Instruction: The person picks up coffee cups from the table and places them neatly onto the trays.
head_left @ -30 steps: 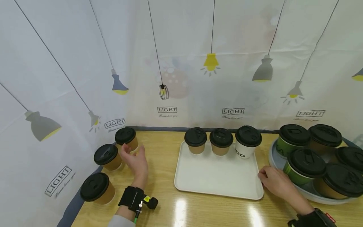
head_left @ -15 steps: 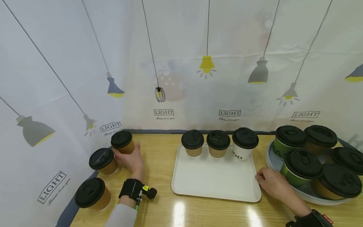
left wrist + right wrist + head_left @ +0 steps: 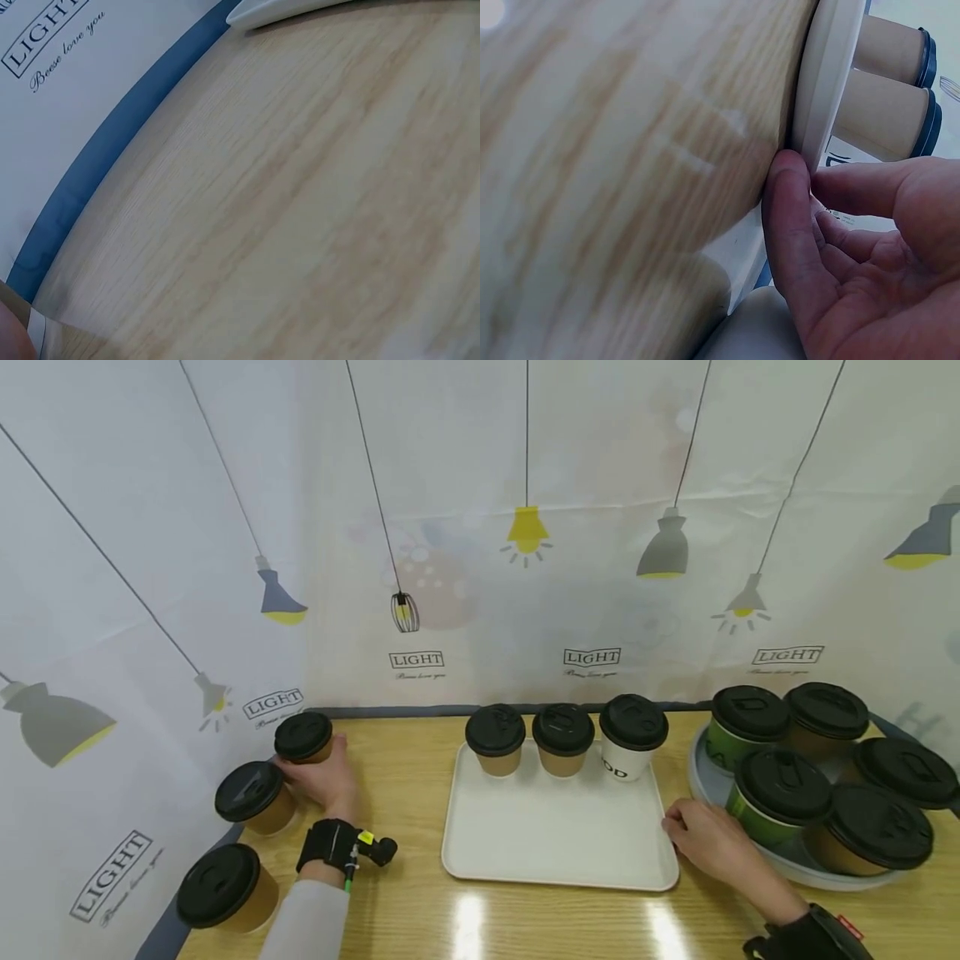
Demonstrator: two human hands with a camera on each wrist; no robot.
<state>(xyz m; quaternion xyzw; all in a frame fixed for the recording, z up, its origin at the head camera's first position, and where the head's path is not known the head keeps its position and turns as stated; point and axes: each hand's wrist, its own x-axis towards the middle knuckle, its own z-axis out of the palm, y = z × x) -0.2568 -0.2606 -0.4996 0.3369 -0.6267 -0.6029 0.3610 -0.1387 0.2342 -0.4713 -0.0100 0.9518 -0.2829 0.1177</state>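
My left hand (image 3: pixel 330 783) grips a brown paper cup with a black lid (image 3: pixel 303 737), the farthest of three along the left edge; the fingers are partly hidden behind it. In the left wrist view only a fingertip (image 3: pixel 11 334) shows, against a sliver of that cup. My right hand (image 3: pixel 708 837) pinches the right rim of a white rectangular tray (image 3: pixel 555 847) between thumb and index finger, plainest in the right wrist view. Along the tray's back stand two small brown cups (image 3: pixel 498 763) (image 3: pixel 562 763) and a white cup with dark letters (image 3: pixel 628 758), all black-lidded.
Two more lidded brown cups (image 3: pixel 266 810) (image 3: pixel 251 902) stand nearer on the left. At right, a round grey tray (image 3: pixel 701 768) holds several green and brown lidded cups, close beside my right hand. A white printed cloth (image 3: pixel 480 568) backs the wooden table (image 3: pixel 397 793).
My left hand has gone from loosely open beside the far-left cup to gripping it. My right hand stays at the tray's rim. The head view has shifted slightly.
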